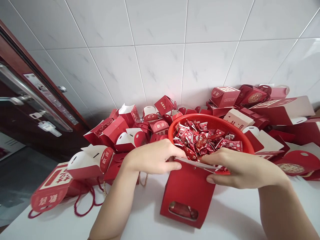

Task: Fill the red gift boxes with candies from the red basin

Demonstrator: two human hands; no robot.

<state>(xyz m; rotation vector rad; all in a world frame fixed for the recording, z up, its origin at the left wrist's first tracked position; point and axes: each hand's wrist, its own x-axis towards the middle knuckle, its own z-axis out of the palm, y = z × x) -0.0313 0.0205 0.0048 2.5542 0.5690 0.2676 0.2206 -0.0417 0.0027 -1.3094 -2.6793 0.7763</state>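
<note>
Pressure should be even: your left hand and right hand both pinch the top edge of the red box, just before the candy basket. Align the panels without creasing. Around you: white tabletop, tiled wall, door leftward.
</note>
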